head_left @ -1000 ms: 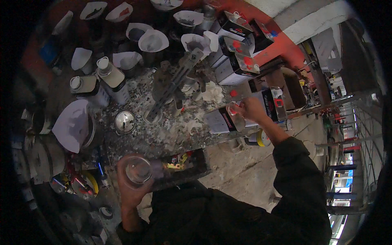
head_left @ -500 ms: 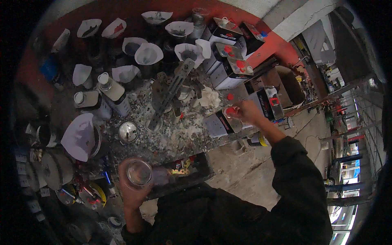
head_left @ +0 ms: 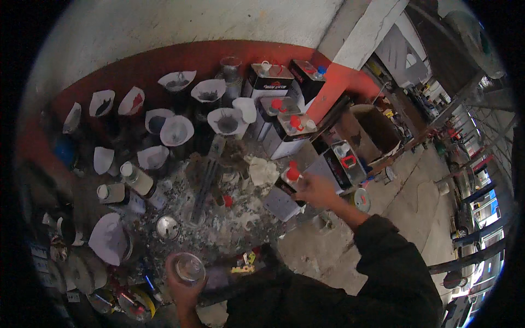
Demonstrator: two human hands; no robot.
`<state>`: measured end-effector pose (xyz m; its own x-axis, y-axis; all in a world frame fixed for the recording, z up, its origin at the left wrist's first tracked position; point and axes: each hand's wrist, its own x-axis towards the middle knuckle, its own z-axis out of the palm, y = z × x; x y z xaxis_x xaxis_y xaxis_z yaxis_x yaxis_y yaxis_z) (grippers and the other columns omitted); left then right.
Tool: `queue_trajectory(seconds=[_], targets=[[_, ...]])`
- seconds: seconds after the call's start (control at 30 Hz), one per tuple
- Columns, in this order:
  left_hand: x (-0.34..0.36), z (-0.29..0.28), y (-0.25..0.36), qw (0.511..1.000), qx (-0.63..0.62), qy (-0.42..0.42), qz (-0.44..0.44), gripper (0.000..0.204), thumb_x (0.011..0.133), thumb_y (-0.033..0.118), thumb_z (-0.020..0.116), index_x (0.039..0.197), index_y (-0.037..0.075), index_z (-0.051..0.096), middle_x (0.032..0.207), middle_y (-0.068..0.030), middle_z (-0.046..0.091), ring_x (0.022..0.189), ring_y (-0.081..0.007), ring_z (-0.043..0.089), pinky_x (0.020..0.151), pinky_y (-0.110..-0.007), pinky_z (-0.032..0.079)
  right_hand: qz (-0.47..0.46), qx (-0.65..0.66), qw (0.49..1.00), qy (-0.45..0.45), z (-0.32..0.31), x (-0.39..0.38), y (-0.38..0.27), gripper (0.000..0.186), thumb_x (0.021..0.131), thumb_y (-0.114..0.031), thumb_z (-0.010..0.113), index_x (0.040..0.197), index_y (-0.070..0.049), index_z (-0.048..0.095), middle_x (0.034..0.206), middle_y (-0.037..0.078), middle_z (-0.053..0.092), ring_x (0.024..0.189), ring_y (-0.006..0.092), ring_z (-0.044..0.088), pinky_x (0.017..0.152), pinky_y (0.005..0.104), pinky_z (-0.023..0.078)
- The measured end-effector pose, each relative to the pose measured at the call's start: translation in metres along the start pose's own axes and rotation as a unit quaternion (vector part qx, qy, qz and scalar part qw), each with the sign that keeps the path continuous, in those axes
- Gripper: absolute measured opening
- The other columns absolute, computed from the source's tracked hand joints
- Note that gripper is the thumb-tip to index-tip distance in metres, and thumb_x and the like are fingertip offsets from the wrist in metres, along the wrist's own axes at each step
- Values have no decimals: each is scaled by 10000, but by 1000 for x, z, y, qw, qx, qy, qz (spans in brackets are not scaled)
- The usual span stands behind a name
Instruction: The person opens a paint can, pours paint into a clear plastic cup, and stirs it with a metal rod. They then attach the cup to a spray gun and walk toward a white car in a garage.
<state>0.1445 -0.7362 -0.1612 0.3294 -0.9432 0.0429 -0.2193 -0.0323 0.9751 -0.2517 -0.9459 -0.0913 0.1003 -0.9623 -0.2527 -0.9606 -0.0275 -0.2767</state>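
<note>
In my left hand [head_left: 183,292], near the table's front edge, is a clear round cup [head_left: 190,268], its open mouth facing up. My fingers wrap its left side; whatever is inside cannot be made out. At the right edge of the worktable [head_left: 246,210], my right hand [head_left: 320,191] is closed on the top end of a rectangular metal can [head_left: 280,203]. The can has pale sides and a dark label. A red cap [head_left: 293,174] shows at its top, just beyond my fingertips. The thumb and part of the grip are hidden.
More rectangular cans [head_left: 287,134] with red caps stand behind. Several paper funnels [head_left: 176,130] line the back. Two white-capped bottles [head_left: 136,179] stand left, near a small round tin [head_left: 168,227]. A long metal strip [head_left: 206,183] lies mid-table; an open cardboard box [head_left: 377,128] is right.
My view has tilted up, so the table sits lower. My right hand has shifted from the can's red cap to its top edge. My left hand still holds the cup.
</note>
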Motion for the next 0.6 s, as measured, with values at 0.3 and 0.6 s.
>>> queue_trajectory(seconds=[0.3, 0.6], targets=[[-24, 60, 9, 992, 31, 107, -53, 829, 599, 148, 834, 1325, 57, 443, 1254, -106, 490, 1160, -249, 498, 1030, -404, 387, -82, 113, 961, 240, -284, 149, 19, 632, 694, -435, 808, 1096, 35, 673, 943, 167, 714, 873, 264, 686, 804, 359, 513], [-73, 111, 54, 943, 209, 236, -104, 456, 878, 281, 693, 1287, 127, 563, 1322, -104, 539, 1229, -294, 500, 996, -476, 473, -239, -91, 929, 266, -371, 373, 80, 836, 631, -317, 850, 1375, -103, 535, 1282, 202, 603, 1194, 357, 564, 1013, 409, 443]])
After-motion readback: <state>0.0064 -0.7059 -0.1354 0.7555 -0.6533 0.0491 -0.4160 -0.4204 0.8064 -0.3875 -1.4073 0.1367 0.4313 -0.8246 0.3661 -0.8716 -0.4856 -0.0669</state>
